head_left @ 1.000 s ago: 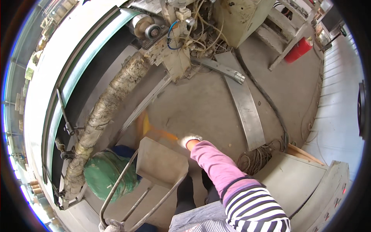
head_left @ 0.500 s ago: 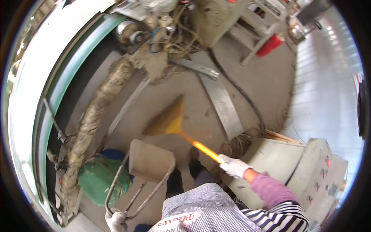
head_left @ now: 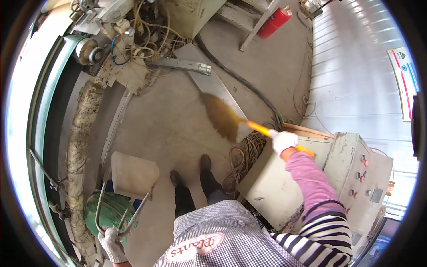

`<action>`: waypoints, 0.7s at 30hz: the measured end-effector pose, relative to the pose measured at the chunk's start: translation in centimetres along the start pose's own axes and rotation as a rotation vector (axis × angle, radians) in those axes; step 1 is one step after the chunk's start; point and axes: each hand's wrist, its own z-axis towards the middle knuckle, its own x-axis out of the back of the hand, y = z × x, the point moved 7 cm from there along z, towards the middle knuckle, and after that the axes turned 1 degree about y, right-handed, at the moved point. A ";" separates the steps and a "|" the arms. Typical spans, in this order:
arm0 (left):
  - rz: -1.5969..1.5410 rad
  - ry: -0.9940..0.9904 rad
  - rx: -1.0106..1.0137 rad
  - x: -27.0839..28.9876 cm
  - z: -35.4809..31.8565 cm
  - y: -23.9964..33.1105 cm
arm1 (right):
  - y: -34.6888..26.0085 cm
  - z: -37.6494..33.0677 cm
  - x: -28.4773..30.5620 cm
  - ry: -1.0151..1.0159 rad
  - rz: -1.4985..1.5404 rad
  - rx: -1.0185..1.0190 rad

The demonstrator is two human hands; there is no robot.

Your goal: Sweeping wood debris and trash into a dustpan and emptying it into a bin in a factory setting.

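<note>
Fanned bristly broom point(head_left: 231, 120), tubular-handled dustpan point(head_left: 134, 175)

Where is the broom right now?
In the head view, the broom is just right of centre, held in the person's gloved right hand, its blurred bristles overlapping the flat metal strip in the picture.

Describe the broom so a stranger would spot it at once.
Start at the grey control box with red buttons at lower right. Up and left of it, the white-gloved right hand grips the broom by its orange stick. Its fan of brown bristles sets it apart from the flat metal plate and tangled cables nearby.
</note>
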 end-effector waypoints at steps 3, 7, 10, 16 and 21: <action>0.007 -0.112 -0.031 -2.6 0.9 1.3 | 6.3 -4.4 5.7 0.055 0.035 0.000; 0.019 -0.132 -0.084 -6.2 1.7 3.8 | 10.6 -8.4 9.2 0.015 0.192 -0.143; 0.030 -0.225 -0.100 -9.3 3.9 4.1 | 13.7 -6.8 7.1 0.030 0.286 -0.160; 0.168 -0.340 0.073 -20.6 12.1 0.9 | 12.7 -0.5 -4.2 0.003 1.011 -0.226; 0.441 -0.385 -0.009 -30.3 18.9 -2.5 | 9.5 0.4 -1.2 -0.239 1.465 -0.347</action>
